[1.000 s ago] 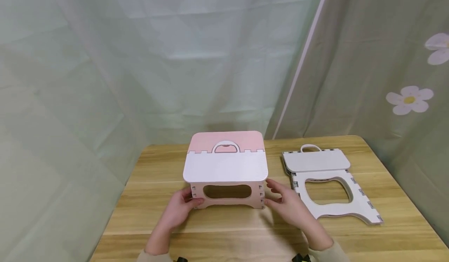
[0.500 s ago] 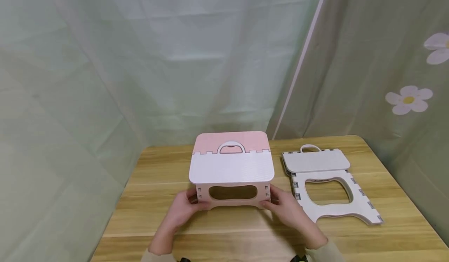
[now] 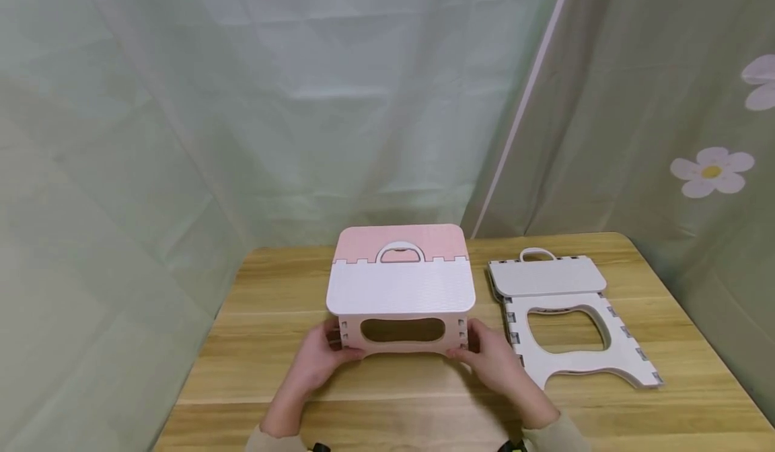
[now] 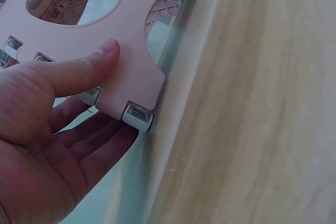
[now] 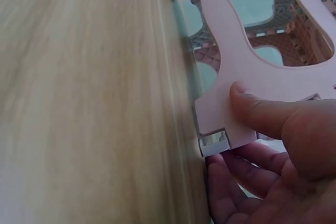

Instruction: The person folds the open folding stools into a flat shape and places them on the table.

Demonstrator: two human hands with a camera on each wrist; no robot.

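Note:
An unfolded step stool (image 3: 399, 287) with a pink and white top and pink legs stands upright on the wooden table (image 3: 387, 405). A white carry handle (image 3: 400, 247) lies in the middle of its top. My left hand (image 3: 317, 356) grips the stool's near left leg, thumb on the front panel (image 4: 131, 51) and fingers behind the edge in the left wrist view. At the near right leg my right hand (image 3: 493, 358) holds on the same way; its thumb (image 5: 252, 108) presses the pink panel in the right wrist view.
A folded white step stool (image 3: 569, 304) lies flat on the table to the right, close beside my right hand. Behind the table hangs a pale curtain (image 3: 363, 102), with a flower-printed stretch (image 3: 636, 116) at the right.
The pink and white stool has shifted slightly right since a second ago. Both hands have closed in on its near legs, the thumbs now lying on the front panel.

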